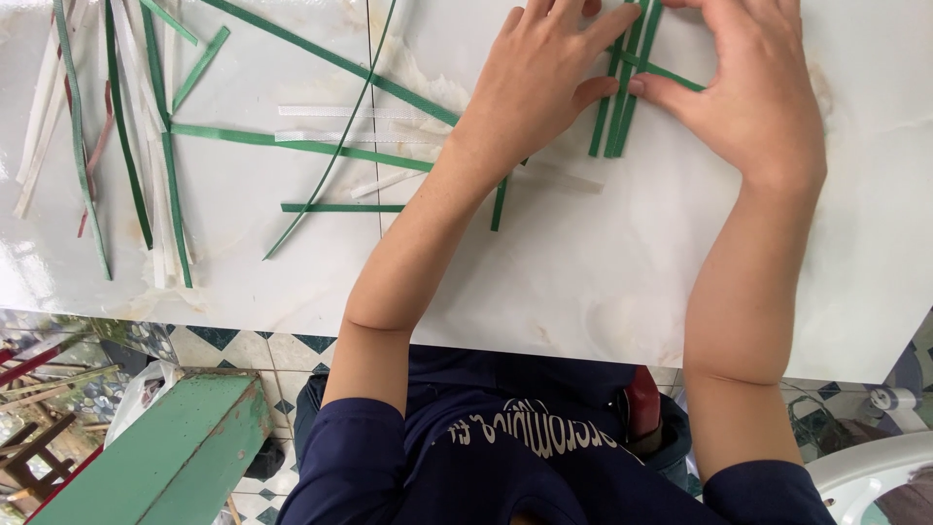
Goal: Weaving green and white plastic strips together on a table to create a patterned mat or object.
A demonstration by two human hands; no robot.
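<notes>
Both my hands rest on a white table point(583, 272) at the top of the head view. My left hand point(539, 78) presses flat on several green strips point(614, 117) laid side by side, its fingers spread over them. My right hand point(753, 87) pinches one green strip point(671, 73) that crosses the others, thumb and fingers closed on it. The upper ends of the strips are cut off by the frame edge.
A loose pile of green and white strips point(126, 146) lies at the table's left. Long green strips point(301, 146) run across the middle. Below the table edge are a tiled floor point(262, 355), a green bench point(175, 457) and a white chair point(875, 476).
</notes>
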